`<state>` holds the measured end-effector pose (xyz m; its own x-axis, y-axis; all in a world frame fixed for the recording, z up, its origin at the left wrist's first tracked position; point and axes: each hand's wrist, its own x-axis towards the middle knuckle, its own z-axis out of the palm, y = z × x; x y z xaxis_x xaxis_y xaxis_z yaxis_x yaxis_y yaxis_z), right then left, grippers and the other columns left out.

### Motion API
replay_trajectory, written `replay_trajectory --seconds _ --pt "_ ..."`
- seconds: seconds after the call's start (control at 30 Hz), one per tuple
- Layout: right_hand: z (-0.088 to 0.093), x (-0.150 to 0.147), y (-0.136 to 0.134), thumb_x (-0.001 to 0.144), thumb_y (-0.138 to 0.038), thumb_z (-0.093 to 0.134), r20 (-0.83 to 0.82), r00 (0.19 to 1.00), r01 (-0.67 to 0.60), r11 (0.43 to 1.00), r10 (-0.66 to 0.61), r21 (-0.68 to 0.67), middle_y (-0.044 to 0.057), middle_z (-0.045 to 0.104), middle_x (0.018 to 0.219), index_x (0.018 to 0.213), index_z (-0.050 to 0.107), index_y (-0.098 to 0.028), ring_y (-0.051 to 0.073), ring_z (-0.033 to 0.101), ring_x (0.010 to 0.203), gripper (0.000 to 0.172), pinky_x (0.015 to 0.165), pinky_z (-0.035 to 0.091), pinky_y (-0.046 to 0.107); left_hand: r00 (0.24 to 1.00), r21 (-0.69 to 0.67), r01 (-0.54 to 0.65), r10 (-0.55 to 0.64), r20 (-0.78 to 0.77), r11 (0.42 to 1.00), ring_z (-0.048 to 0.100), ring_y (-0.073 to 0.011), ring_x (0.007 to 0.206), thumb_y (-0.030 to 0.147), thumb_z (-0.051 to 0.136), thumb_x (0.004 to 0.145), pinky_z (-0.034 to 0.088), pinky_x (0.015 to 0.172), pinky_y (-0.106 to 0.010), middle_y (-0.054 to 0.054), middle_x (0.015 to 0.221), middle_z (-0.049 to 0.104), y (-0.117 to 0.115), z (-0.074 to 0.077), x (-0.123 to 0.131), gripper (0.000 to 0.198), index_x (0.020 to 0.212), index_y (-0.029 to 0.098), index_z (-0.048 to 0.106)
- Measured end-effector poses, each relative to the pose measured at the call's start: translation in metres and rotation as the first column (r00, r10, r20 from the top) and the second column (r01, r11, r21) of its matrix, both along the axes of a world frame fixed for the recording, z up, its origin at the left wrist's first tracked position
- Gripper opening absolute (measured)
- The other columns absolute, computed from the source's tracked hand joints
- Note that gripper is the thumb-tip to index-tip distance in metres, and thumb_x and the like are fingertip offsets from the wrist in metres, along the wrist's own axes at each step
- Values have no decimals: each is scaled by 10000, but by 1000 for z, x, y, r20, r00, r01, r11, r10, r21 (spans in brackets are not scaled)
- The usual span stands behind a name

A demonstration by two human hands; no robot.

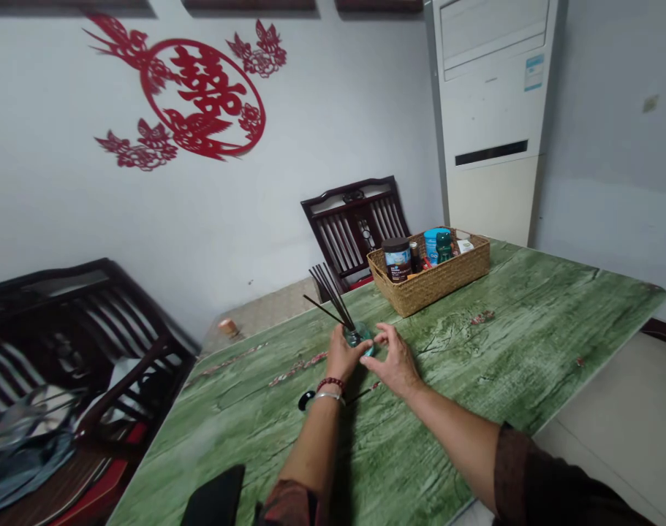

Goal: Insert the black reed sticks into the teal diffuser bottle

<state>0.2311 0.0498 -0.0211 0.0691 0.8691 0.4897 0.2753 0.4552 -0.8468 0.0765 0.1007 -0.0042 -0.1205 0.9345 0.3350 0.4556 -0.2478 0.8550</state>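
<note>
A small clear glass bottle [357, 336] stands on the green wood-patterned tabletop [475, 351], with a bundle of thin black sticks [333, 296] fanning up and left from it. My left hand [343, 356], wearing red beads and a silver bangle, grips the bottle's near left side. My right hand [392, 359] reaches it from the right, fingertips at its edge, though contact is hard to tell. A round black cap [306, 399] and a thin dark stick [362, 395] lie just below my hands.
A woven basket [428, 274] holding jars and bottles stands beyond my hands. Dark wooden chairs [354, 230] stand behind and left of the table. A black item [215, 498] lies at the near edge. A white floor-standing air conditioner [491, 109] stands in the corner.
</note>
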Motion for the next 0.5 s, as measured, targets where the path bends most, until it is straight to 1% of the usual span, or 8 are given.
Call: replay_trajectory --seconds 0.07,0.13,0.23,0.27,0.3,0.4,0.43,0.5 --pt "11 1 -8 682 -284 798 66 998 -8 998 4 68 102 657 1194 1357 462 -203 255 610 1130 759 1010 467 400 998 20 -7 8 -58 1000 585 -310 1097 279 836 571 433 998 -468 -93 1049 640 -26 -3 8 515 1022 190 603" --pt "24 1 -14 680 -305 815 124 992 -15 997 5 80 128 631 1285 1410 423 -202 277 580 1211 835 1052 443 428 995 28 11 -8 -99 1000 598 -297 1074 273 788 637 452 972 -445 -100 1062 650 -52 -7 18 440 1035 192 619" --pt "44 -1 -19 682 -336 832 213 976 -39 999 35 13 129 644 1286 1446 395 -195 286 600 1195 891 1027 452 433 988 17 40 -37 -151 999 610 -317 1100 267 774 652 470 964 -457 -127 1155 651 -83 -11 34 511 1135 179 629" --pt "50 -2 -19 699 -343 825 249 967 -53 998 56 -16 123 664 1254 1419 431 -190 282 621 1161 834 1001 462 419 983 17 46 -43 -179 999 601 -340 1144 277 786 646 467 983 -476 -149 1213 637 -90 -11 38 576 1187 169 621" --pt "55 -3 -19 736 -347 801 287 955 -74 996 82 -40 112 689 1205 1360 494 -188 273 642 1119 713 972 470 398 977 22 60 -54 -207 998 580 -365 1201 292 805 633 457 1012 -495 -175 1278 614 -97 -11 40 654 1240 156 604" --pt "64 -4 -17 899 -330 638 358 917 -154 984 176 -90 78 745 1011 1060 644 -193 233 686 979 211 878 479 330 955 15 161 -152 -254 987 510 -404 1327 373 873 582 415 1099 -529 -223 1411 553 -109 -4 29 875 1359 136 548" --pt "65 -4 -17 936 -314 582 346 915 -179 978 205 -107 68 751 947 982 650 -194 221 693 933 145 847 480 313 949 -12 204 -200 -244 979 528 -399 1315 405 882 577 416 1105 -535 -218 1400 574 -112 -2 20 889 1362 146 556" --pt "67 -6 -15 972 -293 513 265 931 -222 966 251 -135 48 743 831 885 632 -193 195 699 842 178 802 480 284 953 -70 210 -220 -206 975 603 -370 1232 478 809 685 466 1055 -542 -191 1341 633 -114 3 -6 745 1335 184 594"
